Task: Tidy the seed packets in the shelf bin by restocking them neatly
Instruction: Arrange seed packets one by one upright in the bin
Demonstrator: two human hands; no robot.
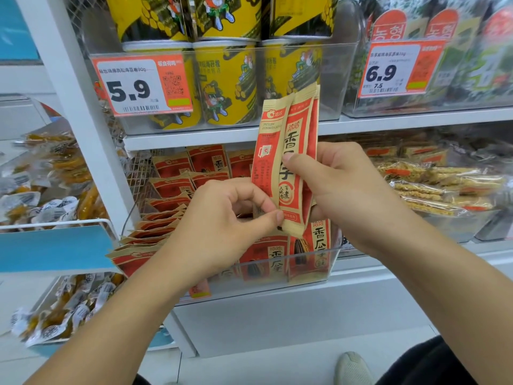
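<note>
I hold a small stack of red and tan seed packets (288, 151) upright in front of the shelf. My right hand (336, 184) grips the stack from the right, thumb across its front. My left hand (230, 218) pinches the lower left corner of the front packet between thumb and fingers. Below and behind my hands stands a clear plastic shelf bin (313, 265) with more seed packets (319, 240) standing at its front. Other packets (172, 187) lie tilted and fanned in a loose pile at the bin's left and back.
Yellow seaweed-roll cans (224, 81) fill a clear bin on the shelf above, with a 5.9 price tag (138, 84). Cracker packs (438, 187) sit in the bin to the right. Wrapped snacks (50, 173) fill racks on the left. A shoe (352, 368) shows on the floor.
</note>
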